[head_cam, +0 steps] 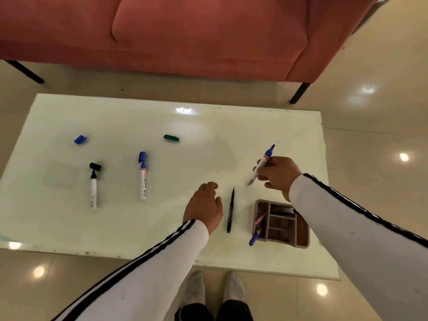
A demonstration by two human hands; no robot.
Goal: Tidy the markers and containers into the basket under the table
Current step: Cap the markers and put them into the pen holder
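Progress early: right hand [279, 176] grips uncapped blue marker [267, 155], left hand [203, 207] slack, empty; black marker [93, 191], green cap [171, 137] remain on counter [115, 117].

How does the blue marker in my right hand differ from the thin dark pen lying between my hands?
The white-barrelled blue marker is thick; the thin dark pen is slim, with a green end. The marker is pinched in the right hand, tilted above the white table; the pen lies flat on it, untouched, beside the left hand. Both point their tips away from the person.
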